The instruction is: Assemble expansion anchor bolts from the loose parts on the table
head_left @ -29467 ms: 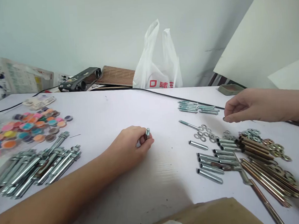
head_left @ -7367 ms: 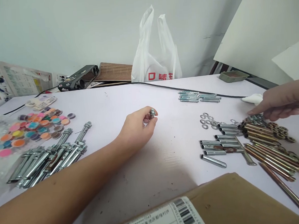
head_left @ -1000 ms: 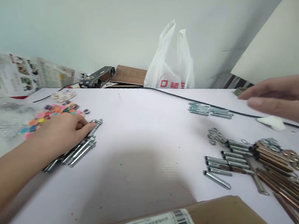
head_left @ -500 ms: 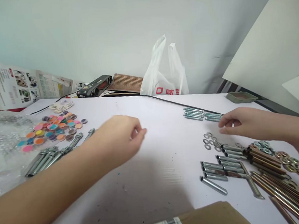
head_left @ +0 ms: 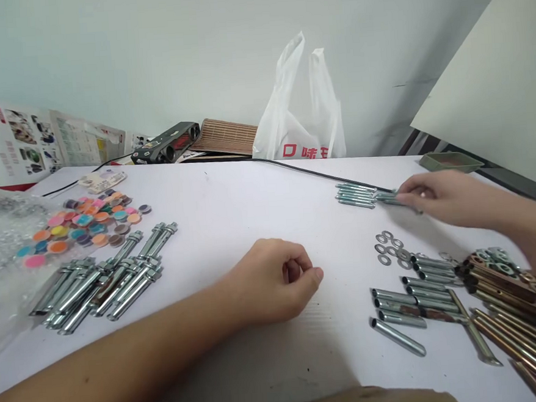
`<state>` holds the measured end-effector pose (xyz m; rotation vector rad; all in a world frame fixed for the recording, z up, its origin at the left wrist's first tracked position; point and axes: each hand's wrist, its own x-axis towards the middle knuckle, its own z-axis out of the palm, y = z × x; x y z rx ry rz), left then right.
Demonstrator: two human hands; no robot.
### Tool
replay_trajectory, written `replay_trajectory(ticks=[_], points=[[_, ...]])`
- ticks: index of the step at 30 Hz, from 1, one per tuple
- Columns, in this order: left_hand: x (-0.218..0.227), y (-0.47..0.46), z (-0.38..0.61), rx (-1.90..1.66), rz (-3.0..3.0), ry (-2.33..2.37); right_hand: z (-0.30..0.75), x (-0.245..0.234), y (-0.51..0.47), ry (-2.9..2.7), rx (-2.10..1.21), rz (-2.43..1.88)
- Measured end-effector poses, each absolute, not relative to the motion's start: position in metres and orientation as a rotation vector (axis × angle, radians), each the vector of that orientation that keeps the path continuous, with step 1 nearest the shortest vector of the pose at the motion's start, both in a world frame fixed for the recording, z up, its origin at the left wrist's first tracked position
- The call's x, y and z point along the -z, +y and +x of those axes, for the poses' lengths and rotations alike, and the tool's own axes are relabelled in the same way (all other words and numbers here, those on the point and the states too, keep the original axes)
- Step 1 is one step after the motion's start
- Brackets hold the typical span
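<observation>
Over the middle of the white table, my left hand [head_left: 278,280] is curled, thumb against the bent fingers, with nothing visible in it. My right hand [head_left: 442,196] is at the back right, its fingertips pinched on a thin silver rod at the end of a row. More thin silver rods [head_left: 356,196] lie side by side just left of it. Nearer to me are flat washers [head_left: 390,249] and short silver tubes [head_left: 399,336]. Assembled expansion bolts [head_left: 103,283] are piled on the left, beyond my left forearm.
Colourful round discs [head_left: 86,223] and clear plastic wrap [head_left: 5,256] lie at the left. Brassy rods [head_left: 521,342] and nuts crowd the right edge. A white plastic bag [head_left: 298,113] stands behind; a cardboard box [head_left: 369,400] is at the front edge. A black cable [head_left: 312,172] crosses the back.
My right hand has reached farther back onto the thin rods and closed on one. My left hand has moved right and nearer to me, uncovering the expansion bolts. The view has shifted slightly.
</observation>
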<state>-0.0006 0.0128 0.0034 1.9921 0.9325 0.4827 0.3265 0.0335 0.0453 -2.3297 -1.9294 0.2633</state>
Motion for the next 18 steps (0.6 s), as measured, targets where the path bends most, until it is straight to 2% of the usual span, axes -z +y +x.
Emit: replay_trajectory(ticks=[3, 5, 7, 10, 14, 18], points=[[-0.003, 0.020, 0.000, -0.583, 1.916, 0.915, 0.298, -0.068, 0.020, -1.816, -0.262, -2.235], [-0.005, 0.024, 0.002, -0.677, 1.928, 0.903, 0.269, -0.072, 0.013, -1.869, -0.288, -1.977], [-0.009, 0.027, 0.006, -0.768, 1.959, 0.874, 0.237, -0.068, 0.007, -1.955, -0.276, -1.677], [-0.011, 0.029, 0.012, -0.899, 1.998, 0.875, 0.196, -0.052, 0.004, -2.046, -0.378, -1.465], [-0.006, 0.033, 0.012, -0.928, 1.962, 0.922, 0.183, -0.040, 0.007, -2.093, -0.486, -1.366], [0.002, 0.044, 0.004, -0.953, 1.777, 1.044, 0.211, -0.051, 0.012, -2.096, -0.305, -1.566]])
